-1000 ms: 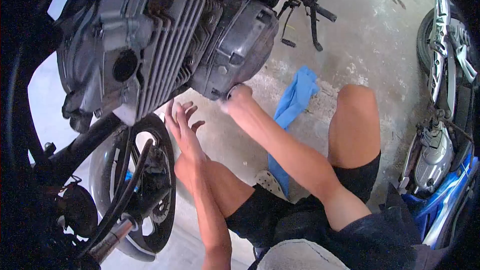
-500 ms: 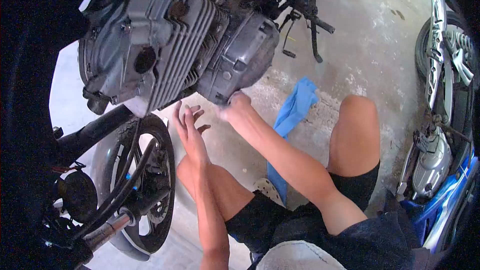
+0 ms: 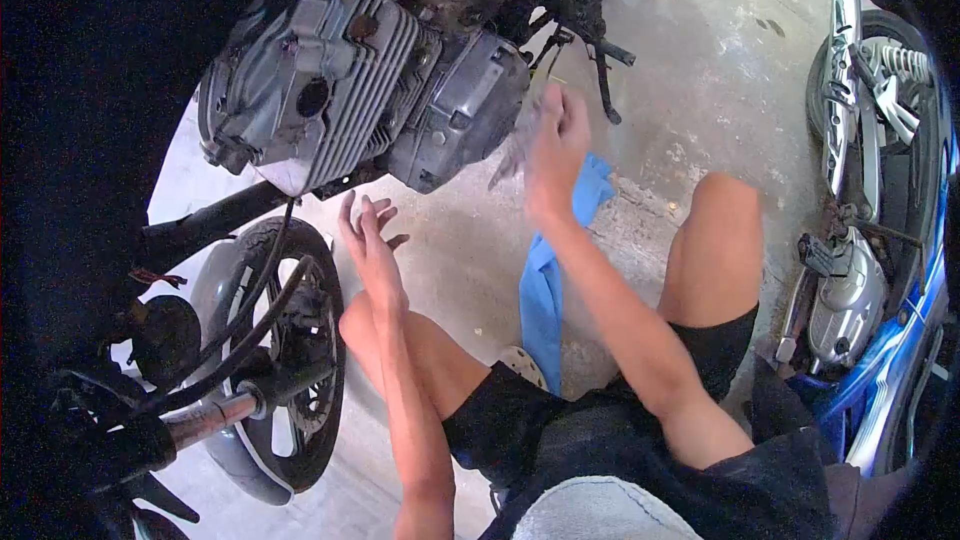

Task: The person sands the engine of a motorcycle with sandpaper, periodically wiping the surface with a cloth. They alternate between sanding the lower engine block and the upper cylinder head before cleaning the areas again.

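A finned motorcycle engine (image 3: 365, 80) fills the upper left, its grey side cover (image 3: 465, 105) facing the floor side. My left hand (image 3: 372, 258) is held below the engine with its fingers apart and nothing in it. Close to the lower right edge of the side cover is my right hand (image 3: 556, 158). Motion smears its fingers, and a greyish blur beside them cannot be made out. On the floor behind my right forearm lies a blue cloth (image 3: 541, 310), partly hidden by that arm.
The front wheel (image 3: 325, 360) and fork tube (image 3: 215, 422) stand at the lower left. A foot lever (image 3: 608, 90) juts out beyond the engine. Along the right side is another motorcycle (image 3: 850, 305) with a chrome exhaust (image 3: 842, 70). My bent knees flank the concrete floor (image 3: 700, 70).
My right hand has moved up and to the right, from the lower edge of the side cover. My left hand has stayed nearly in place. The whole view has shifted slightly.
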Motion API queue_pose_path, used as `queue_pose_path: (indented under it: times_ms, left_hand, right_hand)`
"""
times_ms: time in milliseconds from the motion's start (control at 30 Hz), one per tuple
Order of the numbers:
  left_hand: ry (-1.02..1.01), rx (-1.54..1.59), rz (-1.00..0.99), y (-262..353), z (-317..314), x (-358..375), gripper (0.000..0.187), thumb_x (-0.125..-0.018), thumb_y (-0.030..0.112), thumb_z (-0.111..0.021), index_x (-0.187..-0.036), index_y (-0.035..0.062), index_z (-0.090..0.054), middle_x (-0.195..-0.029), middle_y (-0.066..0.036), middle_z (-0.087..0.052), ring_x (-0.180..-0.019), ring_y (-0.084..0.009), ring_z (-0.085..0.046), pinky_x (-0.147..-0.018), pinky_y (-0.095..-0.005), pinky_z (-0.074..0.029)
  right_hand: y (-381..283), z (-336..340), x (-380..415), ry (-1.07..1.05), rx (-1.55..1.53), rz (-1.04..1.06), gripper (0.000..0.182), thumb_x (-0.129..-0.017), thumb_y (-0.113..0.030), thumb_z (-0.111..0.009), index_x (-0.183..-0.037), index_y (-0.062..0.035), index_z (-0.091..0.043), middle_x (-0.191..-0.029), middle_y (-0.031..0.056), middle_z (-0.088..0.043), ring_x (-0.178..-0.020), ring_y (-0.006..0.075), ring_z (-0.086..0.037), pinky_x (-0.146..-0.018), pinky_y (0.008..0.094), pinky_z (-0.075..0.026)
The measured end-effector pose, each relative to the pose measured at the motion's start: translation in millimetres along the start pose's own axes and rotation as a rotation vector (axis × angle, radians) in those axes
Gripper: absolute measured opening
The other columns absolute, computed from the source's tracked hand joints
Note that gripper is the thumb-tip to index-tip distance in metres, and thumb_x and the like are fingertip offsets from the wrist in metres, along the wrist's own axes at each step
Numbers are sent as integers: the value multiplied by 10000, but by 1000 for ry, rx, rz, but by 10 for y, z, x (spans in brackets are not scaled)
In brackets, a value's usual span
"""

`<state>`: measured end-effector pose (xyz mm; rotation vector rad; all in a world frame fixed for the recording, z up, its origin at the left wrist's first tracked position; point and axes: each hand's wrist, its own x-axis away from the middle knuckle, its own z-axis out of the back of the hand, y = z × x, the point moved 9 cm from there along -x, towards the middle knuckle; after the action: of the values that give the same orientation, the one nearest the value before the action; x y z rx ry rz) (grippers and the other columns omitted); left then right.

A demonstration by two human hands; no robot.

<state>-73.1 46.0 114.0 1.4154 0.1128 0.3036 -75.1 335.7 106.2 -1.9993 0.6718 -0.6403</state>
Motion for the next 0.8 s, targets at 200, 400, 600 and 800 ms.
queue_pose_path:
  times_ms: [200,400,600,800]
  left_hand:
    - [4,53,-3,-16,-79,25,446,-973,379,-471,-1320,113,-384,-910,-47,-587,-934,-161,-594,-658,-291,-483]
    - [-37,46,-20,-7,-198,53,318,-973,343,-487,-1174,101,-433,-852,-21,-544,-854,-139,-591,-626,-274,-466]
    - [-30,34,-12,-58,-119,63,326,-972,358,-490,-1155,95,-430,-849,-23,-528,-855,-138,-577,-632,-279,-463]
    - [-15,53,-34,-72,-41,-16,350,-974,371,-486,-1167,88,-417,-851,-32,-531,-854,-146,-576,-635,-279,-467]
  right_hand:
    - [-865,-761,58,-508,530,754,222,-902,-208,-570,-1028,-30,-606,-858,128,-610,-808,291,-578,-766,386,-460]
    - [-656,-937,373,-733,942,1339,208,-849,-156,-588,-1026,-51,-617,-976,100,-600,-933,267,-549,-818,386,-447]
    - [-682,-1097,182,-609,1009,1370,158,-870,-170,-554,-967,-55,-603,-913,74,-579,-911,262,-543,-804,378,-450]
    - [-693,-914,352,-709,898,1230,157,-853,-119,-595,-992,-49,-612,-917,114,-576,-873,282,-560,-758,386,-466]
